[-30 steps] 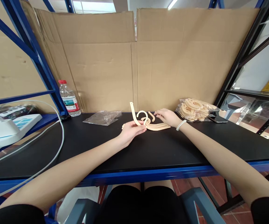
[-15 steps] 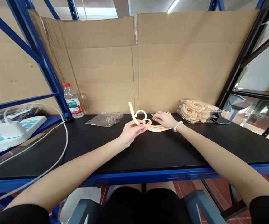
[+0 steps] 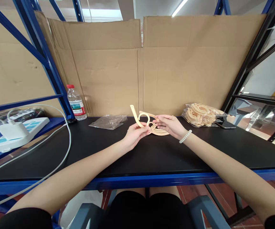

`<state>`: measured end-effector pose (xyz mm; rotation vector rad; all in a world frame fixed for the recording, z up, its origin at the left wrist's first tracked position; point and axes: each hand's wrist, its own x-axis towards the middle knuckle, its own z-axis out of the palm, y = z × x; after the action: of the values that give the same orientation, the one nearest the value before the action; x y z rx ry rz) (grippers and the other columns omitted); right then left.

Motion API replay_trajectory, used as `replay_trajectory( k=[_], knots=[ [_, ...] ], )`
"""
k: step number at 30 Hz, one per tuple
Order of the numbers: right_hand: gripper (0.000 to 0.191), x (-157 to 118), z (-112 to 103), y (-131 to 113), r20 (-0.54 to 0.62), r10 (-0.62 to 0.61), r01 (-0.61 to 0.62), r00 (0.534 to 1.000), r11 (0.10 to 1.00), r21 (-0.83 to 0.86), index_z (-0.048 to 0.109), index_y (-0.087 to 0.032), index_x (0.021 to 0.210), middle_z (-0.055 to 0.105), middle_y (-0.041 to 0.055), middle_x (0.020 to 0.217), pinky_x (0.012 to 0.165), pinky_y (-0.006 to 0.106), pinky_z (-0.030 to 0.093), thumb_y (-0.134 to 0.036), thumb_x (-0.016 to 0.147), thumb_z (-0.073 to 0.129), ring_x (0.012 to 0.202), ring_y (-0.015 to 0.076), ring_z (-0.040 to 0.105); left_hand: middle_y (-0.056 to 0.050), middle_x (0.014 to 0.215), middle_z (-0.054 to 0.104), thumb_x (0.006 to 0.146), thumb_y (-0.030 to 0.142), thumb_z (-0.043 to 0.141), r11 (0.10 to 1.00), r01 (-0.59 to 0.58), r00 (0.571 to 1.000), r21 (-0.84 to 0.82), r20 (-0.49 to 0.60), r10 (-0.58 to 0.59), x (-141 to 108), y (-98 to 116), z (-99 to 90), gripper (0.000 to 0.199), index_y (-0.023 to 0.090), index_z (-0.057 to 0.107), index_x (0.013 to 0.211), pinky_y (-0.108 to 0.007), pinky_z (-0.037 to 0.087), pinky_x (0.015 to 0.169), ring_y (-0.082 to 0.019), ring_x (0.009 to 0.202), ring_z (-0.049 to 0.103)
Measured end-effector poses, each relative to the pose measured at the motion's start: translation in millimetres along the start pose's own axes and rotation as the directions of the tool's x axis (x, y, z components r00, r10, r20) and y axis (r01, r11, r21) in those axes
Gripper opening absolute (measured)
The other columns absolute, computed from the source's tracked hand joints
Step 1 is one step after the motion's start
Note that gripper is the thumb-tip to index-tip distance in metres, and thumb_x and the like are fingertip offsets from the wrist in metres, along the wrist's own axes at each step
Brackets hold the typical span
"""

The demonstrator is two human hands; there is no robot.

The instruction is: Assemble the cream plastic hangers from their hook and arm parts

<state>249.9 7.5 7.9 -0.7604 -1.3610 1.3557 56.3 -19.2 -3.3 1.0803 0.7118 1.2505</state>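
My left hand (image 3: pixel 136 135) is closed around the lower end of cream-coloured hook-shaped strips (image 3: pixel 134 115), their straight ends tilted up and a rounded curl (image 3: pixel 144 115) facing right. In the fingertips of my right hand (image 3: pixel 169 125) is another thin cream curved strip (image 3: pixel 149 114), reaching left behind the curl. Beneath that hand, a stack of similar curved strips (image 3: pixel 160 132) lies on the black tabletop (image 3: pixel 147 159), partly hidden by my fingers. The two hands are close together but apart.
A clear bag of more cream strips (image 3: pixel 198 114) lies at the right beside a phone (image 3: pixel 225 123). At the left are a flat plastic bag (image 3: pixel 109 122), a water bottle (image 3: pixel 76 103), a power strip (image 3: pixel 34 128) and a white cable (image 3: pixel 68 143). Cardboard (image 3: pixel 99 70) stands behind.
My right hand has risen off the stack with a strip in its fingers and turned toward my left hand. The left hand keeps its hold, almost still.
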Motion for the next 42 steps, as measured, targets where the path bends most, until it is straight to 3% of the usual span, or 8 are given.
replay_trajectory(
  k=[5, 8, 17, 25, 29, 38, 42],
  knots=[
    [0.023, -2, 9, 12, 0.039, 0.089, -0.092, 0.995, 0.993, 0.076, 0.066, -0.018, 0.088, 0.073, 0.005, 0.082, 0.073, 0.027, 0.052, -0.024, 0.07, 0.078, 0.068, 0.0105, 0.064, -0.001, 0.072, 0.067, 0.069, 0.018, 0.08, 0.996, 0.03, 0.999, 0.084, -0.031, -0.027, 2, -1, -3.8, 0.021, 0.014, 0.067, 0.085, -0.026, 0.051, 0.074, -0.009, 0.066, 0.061],
    [0.034, -3, 12, 13, 0.068, 0.13, -0.138, 0.989, 0.981, 0.135, 0.061, -0.022, 0.097, 0.072, 0.0008, 0.08, 0.072, 0.028, 0.052, -0.019, 0.069, 0.078, 0.067, 0.0102, 0.064, -0.002, 0.076, 0.068, 0.069, 0.021, 0.081, 0.993, 0.042, 0.999, 0.113, -0.029, -0.039, 2, -2, -4.3, 0.023, 0.014, 0.066, 0.086, -0.027, 0.051, 0.075, -0.01, 0.07, 0.063],
    [0.023, -2, 7, 12, 0.095, 0.231, -0.239, 0.968, 0.967, 0.083, 0.065, -0.019, 0.087, 0.071, 0.0034, 0.09, 0.081, 0.029, 0.053, -0.018, 0.069, 0.078, 0.086, 0.0147, 0.067, -0.004, 0.082, 0.07, 0.062, 0.019, 0.084, 0.992, 0.063, 0.998, 0.113, -0.005, -0.063, 2, -1, -4.7, 0.028, 0.015, 0.066, 0.082, -0.031, 0.049, 0.08, -0.016, 0.08, 0.067],
    [0.031, 0, 3, 12, 0.154, 0.077, -0.062, 0.985, 0.993, -0.096, 0.068, -0.018, 0.087, 0.068, 0.0013, 0.081, 0.079, 0.032, 0.054, -0.031, 0.063, 0.083, 0.073, 0.0122, 0.063, -0.003, 0.077, 0.068, 0.061, 0.018, 0.084, 0.994, 0.0, 0.994, 0.106, 0.109, -0.012, 2, 2, -4.4, 0.026, 0.013, 0.065, 0.078, -0.037, 0.048, 0.089, -0.016, 0.079, 0.066],
    [0.026, -1, 2, 4, 0.186, -0.033, 0.071, 0.982, 0.977, -0.203, 0.069, -0.016, 0.084, 0.068, 0.001, 0.08, 0.079, 0.033, 0.053, -0.03, 0.065, 0.08, 0.073, 0.0123, 0.062, -0.003, 0.076, 0.068, 0.06, 0.017, 0.084, 0.996, 0.005, 0.991, 0.085, 0.133, -0.016, 3, 2, -4.4, 0.025, 0.012, 0.065, 0.077, -0.039, 0.047, 0.093, -0.016, 0.08, 0.066],
    [0.024, -4, 2, -4, 0.328, -0.03, 0.126, 0.944, 0.953, -0.276, 0.07, -0.017, 0.088, 0.07, 0.0029, 0.092, 0.089, 0.037, 0.051, -0.027, 0.067, 0.077, 0.09, 0.0173, 0.065, -0.003, 0.077, 0.067, 0.061, 0.021, 0.085, 0.982, 0.022, 0.974, 0.19, 0.216, -0.063, 3, 7, -6.5, 0.024, 0.013, 0.067, 0.074, -0.035, 0.048, 0.086, -0.014, 0.077, 0.063],
    [0.025, -4, 3, -2, 0.355, -0.053, 0.173, 0.934, 0.933, -0.315, 0.071, -0.018, 0.09, 0.071, 0.0024, 0.087, 0.088, 0.038, 0.052, -0.028, 0.068, 0.077, 0.086, 0.0173, 0.067, -0.003, 0.078, 0.066, 0.058, 0.023, 0.086, 0.977, 0.014, 0.973, 0.214, 0.222, -0.063, 1, 5, -5.8, 0.026, 0.014, 0.066, 0.072, -0.034, 0.049, 0.082, -0.014, 0.076, 0.063]
  ],
)
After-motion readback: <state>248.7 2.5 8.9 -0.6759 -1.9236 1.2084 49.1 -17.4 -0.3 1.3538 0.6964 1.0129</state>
